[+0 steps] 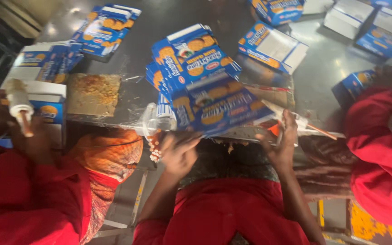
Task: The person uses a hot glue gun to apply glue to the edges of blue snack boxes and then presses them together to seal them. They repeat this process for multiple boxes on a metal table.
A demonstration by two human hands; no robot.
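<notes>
A flat blue biscuit carton [223, 109] lies tilted at the near edge of the shiny metal table [159, 22], on top of a pile of similar blue cartons [191, 56]. My right hand [283, 144] grips the carton's lower right edge, next to a clear wrapper with an orange piece [296, 124]. My left hand [178, 152] is blurred with curled fingers just under the carton's lower left edge. It is beside a clear plastic pack of round biscuits [153, 136]. Whether the left hand holds anything is unclear.
More blue cartons lie spread over the table at the back left [107, 27] and back right [273, 45]. A brown crumbly slab [94, 93] lies at the left. Another person's hand [5, 120] at the left holds a white roll [20, 106]. A red sleeve [377, 140] is at the right.
</notes>
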